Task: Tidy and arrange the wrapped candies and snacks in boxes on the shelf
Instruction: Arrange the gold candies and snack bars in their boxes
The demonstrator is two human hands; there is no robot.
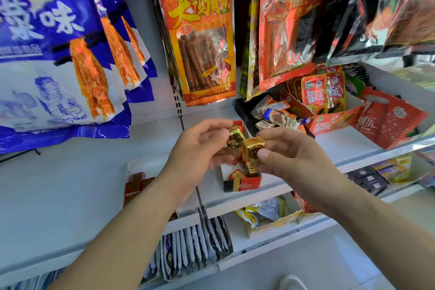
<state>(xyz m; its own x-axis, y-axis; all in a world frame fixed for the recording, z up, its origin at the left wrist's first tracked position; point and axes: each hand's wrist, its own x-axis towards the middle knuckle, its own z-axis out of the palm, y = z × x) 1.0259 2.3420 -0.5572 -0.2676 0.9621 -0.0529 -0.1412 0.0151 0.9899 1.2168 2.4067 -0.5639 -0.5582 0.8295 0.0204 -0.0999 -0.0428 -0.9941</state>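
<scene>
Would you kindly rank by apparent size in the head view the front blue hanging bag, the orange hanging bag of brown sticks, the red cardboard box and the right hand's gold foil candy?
1. blue hanging bag, though probably nearer the camera
2. orange hanging bag
3. red cardboard box
4. gold foil candy

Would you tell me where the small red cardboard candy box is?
Head view, centre: red cardboard box on the white shelf, below the left hand and right hand.
</scene>
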